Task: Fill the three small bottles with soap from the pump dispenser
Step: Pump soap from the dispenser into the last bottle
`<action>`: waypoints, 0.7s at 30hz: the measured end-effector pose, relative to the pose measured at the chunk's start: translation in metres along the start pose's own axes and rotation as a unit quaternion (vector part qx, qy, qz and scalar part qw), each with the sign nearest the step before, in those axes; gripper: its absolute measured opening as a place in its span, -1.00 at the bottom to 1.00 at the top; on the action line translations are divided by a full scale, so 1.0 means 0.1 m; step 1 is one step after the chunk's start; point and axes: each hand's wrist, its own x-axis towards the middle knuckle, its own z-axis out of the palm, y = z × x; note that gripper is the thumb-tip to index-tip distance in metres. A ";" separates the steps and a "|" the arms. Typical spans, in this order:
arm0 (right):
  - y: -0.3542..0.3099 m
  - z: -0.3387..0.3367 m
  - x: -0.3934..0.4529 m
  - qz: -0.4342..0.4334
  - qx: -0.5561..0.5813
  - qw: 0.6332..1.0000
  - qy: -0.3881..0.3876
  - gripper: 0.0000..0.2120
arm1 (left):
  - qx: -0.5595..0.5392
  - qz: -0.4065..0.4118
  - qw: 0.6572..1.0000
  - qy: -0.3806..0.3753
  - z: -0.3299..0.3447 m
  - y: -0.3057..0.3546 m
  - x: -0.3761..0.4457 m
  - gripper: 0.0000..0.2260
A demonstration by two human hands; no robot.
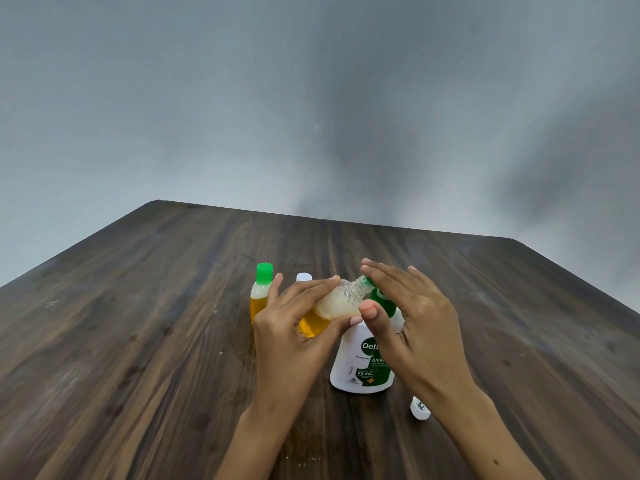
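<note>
- Three small bottles on show: one tilted in the left hand (294, 327), one with a green cap (264, 273) standing behind it, already holding amber soap, and one mostly hidden, only its white cap (304, 277) peeking over the fingers.
- Held bottle (332, 308): clear, thin plastic, roughly half amber soap with foam above. Probably light and squashy, so best taken round the belly with a gentle squeeze; too hard and soap likely burps out the open neck. Could be slick if any soap got on the outside.
- Left hand grip: fingers and thumb curled round the bottle's body, neck angled up to the spout of the pump dispenser (363, 362), right at the green pump head (382, 301).
- Right hand (415, 317): fingers straight and spread, laid flat over the pump head, gripping nothing. Looks set for pressing down, thumb hanging near the bottle's shoulder.
- Dispenser sits on the wooden table (138, 323), between both wrists; broad base, should stay put under a straight push.
- Loose white cap (420, 408) lying by the right wrist, likely this bottle's.
</note>
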 end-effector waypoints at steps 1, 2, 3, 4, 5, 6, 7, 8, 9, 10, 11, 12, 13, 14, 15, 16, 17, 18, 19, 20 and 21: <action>0.00 -0.01 0.00 -0.003 0.003 1.000 -0.001 -0.20 | -0.003 0.001 1.000 0.002 0.00 0.01 0.00 -0.59; -0.01 -0.03 0.01 -0.006 0.008 1.000 -0.002 -0.20 | -0.006 0.004 1.000 0.004 0.00 0.03 0.01 -0.59; -0.02 -0.06 0.03 -0.010 0.013 1.000 -0.005 -0.19 | -0.008 0.007 1.000 0.006 0.00 0.04 0.02 -0.60; -0.04 -0.08 0.04 -0.011 0.015 1.000 -0.007 -0.19 | -0.008 0.009 1.000 0.008 0.00 0.06 0.03 -0.60; -0.05 -0.09 0.04 -0.012 0.012 1.000 -0.009 -0.19 | -0.007 0.010 1.000 0.008 0.00 0.06 0.04 -0.60; -0.04 -0.08 0.04 -0.011 0.006 1.000 -0.007 -0.18 | -0.007 0.011 1.000 0.007 0.00 0.05 0.03 -0.60; -0.04 -0.07 0.03 -0.009 0.000 1.000 -0.003 -0.19 | -0.005 0.012 1.000 0.005 0.00 0.03 0.03 -0.60; -0.03 -0.04 0.02 -0.006 -0.004 1.000 0.002 -0.19 | -0.002 0.011 1.000 0.002 0.00 0.02 0.01 -0.60; -0.02 -0.01 0.00 -0.004 -0.004 1.000 0.006 -0.20 | 0.001 0.010 1.000 0.000 0.00 0.01 0.00 -0.59; -0.02 0.01 -0.02 0.000 0.001 1.000 0.008 -0.21 | 0.003 0.010 1.000 -0.001 -0.01 0.00 -0.01 -0.58; -0.01 0.01 -0.02 0.003 0.008 1.000 0.008 -0.21 | 0.004 0.012 1.000 0.001 -0.01 0.00 -0.01 -0.57; -0.01 0.00 -0.01 0.005 0.016 1.000 0.005 -0.21 | 0.004 0.015 1.000 0.003 -0.01 0.01 0.00 -0.57; -0.01 -0.02 0.00 0.004 0.024 1.000 0.001 -0.20 | 0.002 0.017 1.000 0.003 0.00 0.02 0.01 -0.58; -0.01 -0.05 0.02 0.003 0.033 0.999 -0.004 -0.19 | -0.001 0.017 1.000 0.004 0.01 0.03 0.02 -0.59; -0.02 -0.07 0.04 0.001 0.037 0.999 -0.007 -0.19 | -0.004 0.016 1.000 0.007 0.01 0.04 0.04 -0.59; -0.02 -0.08 0.05 0.001 0.037 0.999 -0.008 -0.18 | -0.004 0.015 1.000 0.008 0.02 0.04 0.04 -0.60; -0.02 -0.09 0.05 0.001 0.033 0.999 -0.006 -0.17 | -0.002 0.015 1.000 0.006 0.02 0.04 0.04 -0.59; -0.02 -0.07 0.03 0.000 0.028 1.000 -0.004 -0.18 | 0.001 0.016 1.000 0.004 0.02 0.03 0.03 -0.58; -0.01 -0.05 0.01 0.000 0.021 1.000 0.001 -0.18 | 0.001 0.017 1.000 0.003 0.01 0.01 0.02 -0.58; -0.01 -0.02 0.00 0.000 0.013 1.000 0.005 -0.19 | -0.001 0.016 1.000 0.003 0.01 0.00 0.01 -0.59; 0.00 0.00 -0.01 0.003 0.011 1.000 0.007 -0.20 | -0.003 0.014 1.000 0.001 0.00 -0.01 0.00 -0.59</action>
